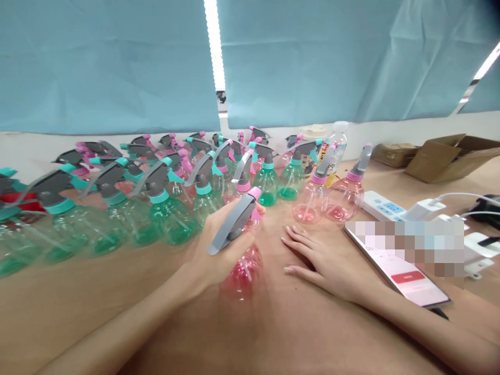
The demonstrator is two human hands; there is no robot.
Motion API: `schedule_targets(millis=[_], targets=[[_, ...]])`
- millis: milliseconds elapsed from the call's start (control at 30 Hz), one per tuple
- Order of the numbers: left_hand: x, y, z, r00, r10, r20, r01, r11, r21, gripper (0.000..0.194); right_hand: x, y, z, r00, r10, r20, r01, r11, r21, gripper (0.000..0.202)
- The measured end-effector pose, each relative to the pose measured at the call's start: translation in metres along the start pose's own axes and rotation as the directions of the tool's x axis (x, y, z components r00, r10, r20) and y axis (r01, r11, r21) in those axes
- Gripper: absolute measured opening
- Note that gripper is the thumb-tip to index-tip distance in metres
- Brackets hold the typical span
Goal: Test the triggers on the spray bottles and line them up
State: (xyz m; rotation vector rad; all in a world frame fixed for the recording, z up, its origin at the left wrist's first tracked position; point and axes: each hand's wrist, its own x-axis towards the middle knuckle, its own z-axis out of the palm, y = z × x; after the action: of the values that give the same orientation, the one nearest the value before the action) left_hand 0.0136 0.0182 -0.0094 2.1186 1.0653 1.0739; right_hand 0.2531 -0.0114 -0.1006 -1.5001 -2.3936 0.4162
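while the left hand (224, 234) is wrapped around the neck of a pink spray bottle (245, 271), the right hand (322, 258) lies palm down and empty, fingers spread, on the surface (297, 333). the bottle sits left of the right hand, apart from it. green spray bottles (172, 221) stand far left; a phone (410, 278) lies right.

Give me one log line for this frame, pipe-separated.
left hand: gripping pink spray bottle near its neck | right hand: palm down on table, holding nothing | nearby: phone, green spray bottles
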Motion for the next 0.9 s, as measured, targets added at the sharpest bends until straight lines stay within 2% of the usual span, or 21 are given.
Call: schedule_targets(millis=[100, 333, 900], targets=[[-0.0016, -0.0038, 0.0026, 1.0, -0.022, 0.014, 0.022, 0.999, -0.025, 0.002, 0.0, -0.0004, -0.0006, 1.0, 0.0, 0.009, 0.0, 1.0, -0.006, 0.07], [-0.0028, -0.0051, 0.0037, 0.999, -0.032, 0.036, 0.035, 0.996, -0.087, 0.007, -0.0005, -0.0003, 0.0001, 1.0, -0.016, -0.026, 0.016, 1.0, -0.004, 0.069], [-0.0027, -0.0081, 0.0038, 0.999, -0.016, 0.043, 0.021, 0.992, -0.124, 0.01, -0.0011, -0.0014, -0.0016, 1.0, -0.019, 0.01, 0.019, 0.998, -0.054, 0.071]])
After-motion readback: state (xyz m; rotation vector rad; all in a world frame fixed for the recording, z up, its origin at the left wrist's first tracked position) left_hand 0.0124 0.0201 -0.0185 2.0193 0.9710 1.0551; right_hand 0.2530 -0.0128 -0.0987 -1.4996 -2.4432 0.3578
